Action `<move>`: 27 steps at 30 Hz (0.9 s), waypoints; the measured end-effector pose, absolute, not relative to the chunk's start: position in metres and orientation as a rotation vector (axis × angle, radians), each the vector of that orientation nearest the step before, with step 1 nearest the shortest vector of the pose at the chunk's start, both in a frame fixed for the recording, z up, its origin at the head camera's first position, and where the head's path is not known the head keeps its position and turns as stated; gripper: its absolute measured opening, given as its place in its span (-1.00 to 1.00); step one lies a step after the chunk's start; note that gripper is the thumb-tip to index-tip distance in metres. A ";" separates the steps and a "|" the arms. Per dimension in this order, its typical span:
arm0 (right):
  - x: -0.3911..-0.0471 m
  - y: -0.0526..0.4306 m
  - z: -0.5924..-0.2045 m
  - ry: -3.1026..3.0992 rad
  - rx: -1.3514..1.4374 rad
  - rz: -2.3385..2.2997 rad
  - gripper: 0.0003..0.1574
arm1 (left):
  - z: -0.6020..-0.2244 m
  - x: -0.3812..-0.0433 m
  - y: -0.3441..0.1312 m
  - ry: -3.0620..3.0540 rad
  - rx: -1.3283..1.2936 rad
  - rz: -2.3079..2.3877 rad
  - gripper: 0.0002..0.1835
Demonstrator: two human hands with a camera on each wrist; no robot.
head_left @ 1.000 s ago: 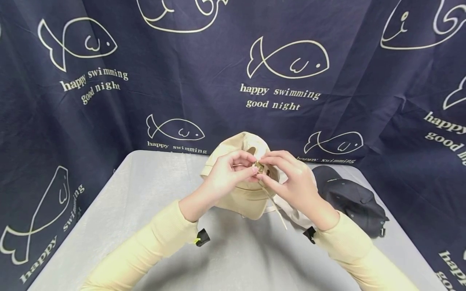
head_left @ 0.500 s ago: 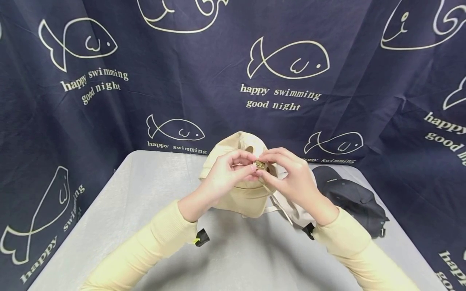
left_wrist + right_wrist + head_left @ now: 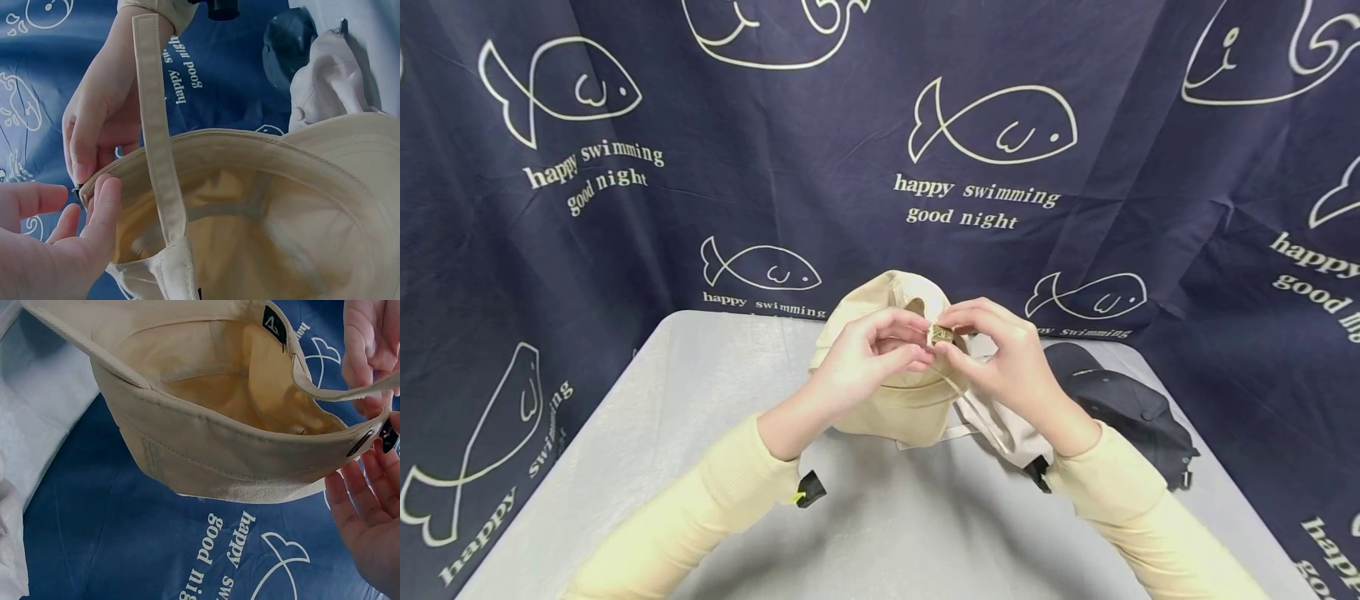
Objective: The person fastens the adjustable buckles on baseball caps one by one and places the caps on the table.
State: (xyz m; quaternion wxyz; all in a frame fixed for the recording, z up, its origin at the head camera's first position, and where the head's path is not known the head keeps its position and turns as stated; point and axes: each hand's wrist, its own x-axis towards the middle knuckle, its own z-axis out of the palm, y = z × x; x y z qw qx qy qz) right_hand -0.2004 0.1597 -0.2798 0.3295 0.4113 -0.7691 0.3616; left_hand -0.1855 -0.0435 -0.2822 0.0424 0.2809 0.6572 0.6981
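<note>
A beige baseball cap (image 3: 883,408) is held up over the table between both hands. My right hand (image 3: 1011,367) pinches the small brass-coloured buckle (image 3: 940,334) at the back of its band. Close beside the buckle, my left hand (image 3: 865,358) holds the cap's back edge between thumb and fingers. The loose fabric strap (image 3: 156,125) stands free across the opening in the left wrist view. In the right wrist view the cap's hollow inside shows, with a dark label (image 3: 273,326) and a metal-rimmed slot (image 3: 359,444) near my right fingertips. Fingers partly hide the buckle.
On the grey table (image 3: 662,433), an off-white cap (image 3: 1011,433) lies behind my right wrist. Farther right is a black cap (image 3: 1123,408) near the table's edge. A dark blue fish-print curtain (image 3: 850,167) hangs behind and at both sides.
The buckle has turned and shifted slightly right with my right fingers. The cap has moved a little left, and the loose strap hangs differently. Both hands keep their hold.
</note>
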 end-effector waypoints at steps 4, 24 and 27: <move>-0.203 0.162 -0.281 -2.059 1.043 0.969 -0.72 | -0.284 -0.182 -0.047 2.051 0.853 2.114 -0.71; -0.208 0.160 -0.277 -2.085 1.017 1.040 -0.71 | -0.325 -0.174 -0.042 1.931 0.725 2.081 -0.74; -0.201 0.155 -0.271 -2.083 1.020 1.042 -0.71 | -0.333 -0.176 -0.036 1.938 0.663 2.053 -0.74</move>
